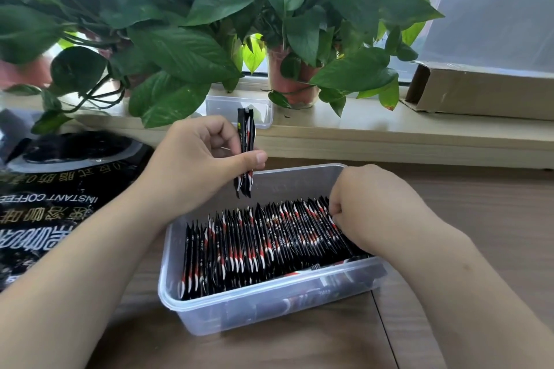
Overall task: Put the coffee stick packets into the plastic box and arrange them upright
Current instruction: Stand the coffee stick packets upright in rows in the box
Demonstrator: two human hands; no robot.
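From the head view, leafy plants [209,24] crowded the sill [389,129], one in a red pot [287,78], with a small clear tub [257,108] under the leaves and an open carton [479,90] to the right. A black coffee bag [60,189] lay left of the box [269,305]. Nothing stood between our hands and the box. It sat on a wooden table [479,204] by a window with a grey curtain [494,9]. A row [269,243] of packets stood upright inside it, leaning slightly. Our left hand [198,156] pinched a few packets [245,144] upright between thumb and curled fingers, above the box's far left. Our right hand [365,204] curled its fingers onto the row's right end; we could not tell whether they pinched one
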